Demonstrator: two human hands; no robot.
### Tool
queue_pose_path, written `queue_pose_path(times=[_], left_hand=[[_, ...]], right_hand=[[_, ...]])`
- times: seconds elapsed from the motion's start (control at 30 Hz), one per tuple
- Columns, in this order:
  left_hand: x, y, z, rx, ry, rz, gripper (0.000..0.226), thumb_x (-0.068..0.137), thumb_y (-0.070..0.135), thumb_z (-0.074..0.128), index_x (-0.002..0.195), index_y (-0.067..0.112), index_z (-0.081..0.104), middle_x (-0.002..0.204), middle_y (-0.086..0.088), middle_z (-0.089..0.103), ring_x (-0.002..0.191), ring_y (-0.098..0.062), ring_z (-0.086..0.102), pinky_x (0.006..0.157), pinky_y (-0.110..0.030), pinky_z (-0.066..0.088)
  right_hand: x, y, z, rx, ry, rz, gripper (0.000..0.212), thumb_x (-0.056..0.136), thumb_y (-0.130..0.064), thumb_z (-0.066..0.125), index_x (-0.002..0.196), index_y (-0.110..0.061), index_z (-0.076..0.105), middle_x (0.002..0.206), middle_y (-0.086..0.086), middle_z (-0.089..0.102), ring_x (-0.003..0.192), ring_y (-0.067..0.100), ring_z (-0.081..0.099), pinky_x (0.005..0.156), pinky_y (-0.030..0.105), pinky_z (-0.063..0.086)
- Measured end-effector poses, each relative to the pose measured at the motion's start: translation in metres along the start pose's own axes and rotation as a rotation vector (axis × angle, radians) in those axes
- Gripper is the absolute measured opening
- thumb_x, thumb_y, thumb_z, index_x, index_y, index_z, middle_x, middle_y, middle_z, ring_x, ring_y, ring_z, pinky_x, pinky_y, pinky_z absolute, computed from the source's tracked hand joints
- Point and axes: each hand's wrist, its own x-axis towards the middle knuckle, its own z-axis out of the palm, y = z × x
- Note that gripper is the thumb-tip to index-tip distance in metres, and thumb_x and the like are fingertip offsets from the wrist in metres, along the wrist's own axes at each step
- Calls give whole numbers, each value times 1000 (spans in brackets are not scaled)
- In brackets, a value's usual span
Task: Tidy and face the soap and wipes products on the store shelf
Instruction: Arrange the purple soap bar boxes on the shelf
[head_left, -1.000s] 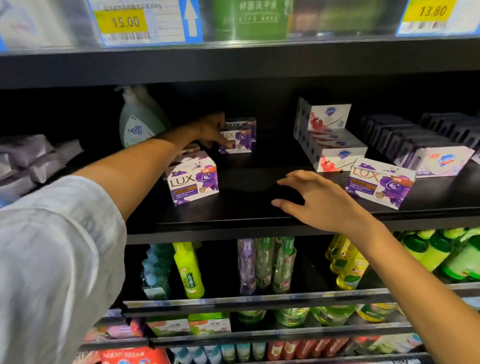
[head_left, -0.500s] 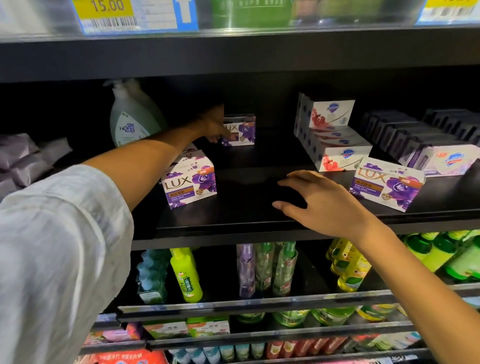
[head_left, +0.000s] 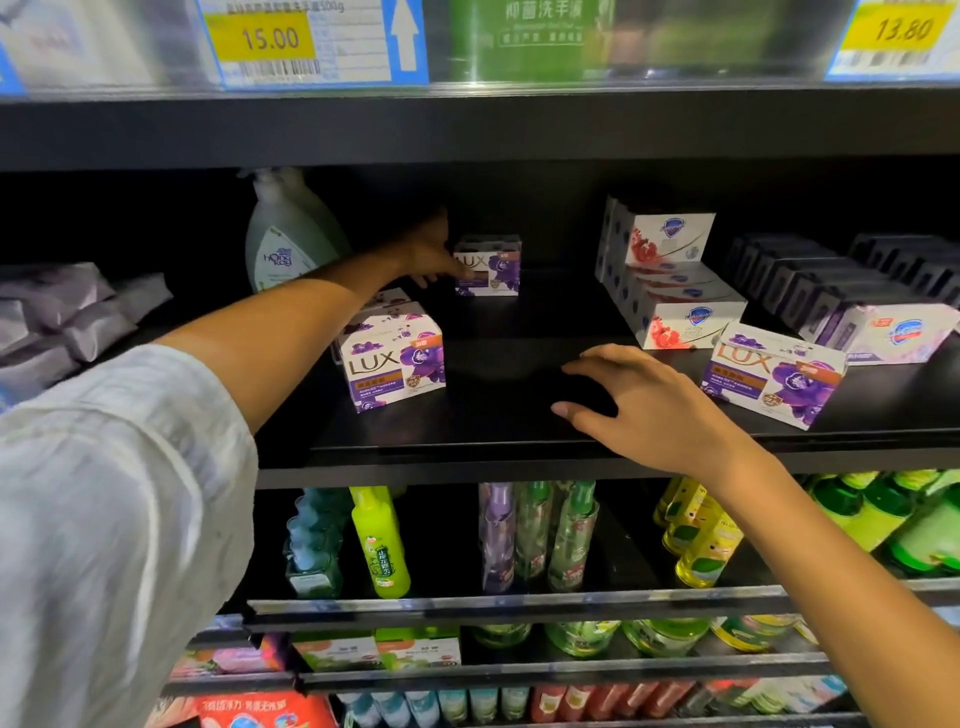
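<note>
Honestly, the left hand (head_left: 426, 254) touches the rear Lux box (head_left: 488, 266), grip unclear; a shove could topple it. The right hand (head_left: 639, 410) hovers wide.

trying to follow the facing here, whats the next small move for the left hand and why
Probably draw the back Lux box forward toward the shelf edge: the left hand touches its left side deep on the shelf, well behind the front Lux box.

Left hand (head_left: 423, 254) hides the rear Lux box's (head_left: 491, 267) left edge — grip unclear.
</note>
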Motion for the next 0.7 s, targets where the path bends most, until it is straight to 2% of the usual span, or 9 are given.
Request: queue_pose_path(times=[0.1,0.17,0.37,0.43,0.5,0.53,0.63,0.7], left_hand=[[-28,4,-8,136,90,66,28,97,26,72,114,16,52,116,-9,61,100,-25,60,72,-29,48],[-51,8,-13,176,143,98,17,99,29,69,105,18,58,108,-7,65,100,-25,62,77,-32,47],[-137,-5,-20,30,289,177,10,98,25,71,104,18,68,105,-1,72,100,-19,68,94,-39,56],[-165,-15,-15,-35,412,184,11,97,16,71,108,17,71,107,3,73,103,-13,68,94,-27,54],[-191,-23,-7,-34,551,188,19,97,11,68,115,15,73,114,3,73,109,-10,66,93,-12,46],[-202,-28,-3,-2,609,189,22,97,10,68,118,13,73,117,1,73,110,-11,65,94,-12,44],[-223,-41,15,45,685,165,26,97,10,69,123,10,74,118,-7,70,106,-18,64,96,-23,49],[-231,-47,24,-16,708,124,24,101,15,66,122,10,75,115,-6,69,99,-13,62,87,-7,44]], right_hand=[[0,-1,-2,2,-1,-5,64,98,-68,47,151,-32,50,149,-19,47,145,4,35,112,29,37],[0,-2,-2,8,-13,-8,64,99,-67,47,151,-31,50,148,-17,48,144,6,37,110,30,37],[5,-8,-6,24,-26,-17,60,98,-63,55,148,-30,54,146,-10,55,139,14,48,110,40,46],[12,-20,-7,148,-15,-36,54,98,-55,62,146,-32,56,143,-11,58,135,12,52,109,35,46],[23,-41,-9,345,-17,-35,50,97,-48,68,144,-35,57,139,-13,60,131,6,54,107,27,43],[31,-54,-9,432,-26,-38,50,97,-45,70,145,-36,56,138,-12,61,130,4,54,106,25,43],[56,-84,-2,619,-34,-58,59,92,-34,79,147,-30,56,133,-4,64,121,6,60,107,27,49],[69,-98,5,733,-42,-42,64,88,-27,84,146,-25,57,130,0,66,115,10,66,105,31,54]])
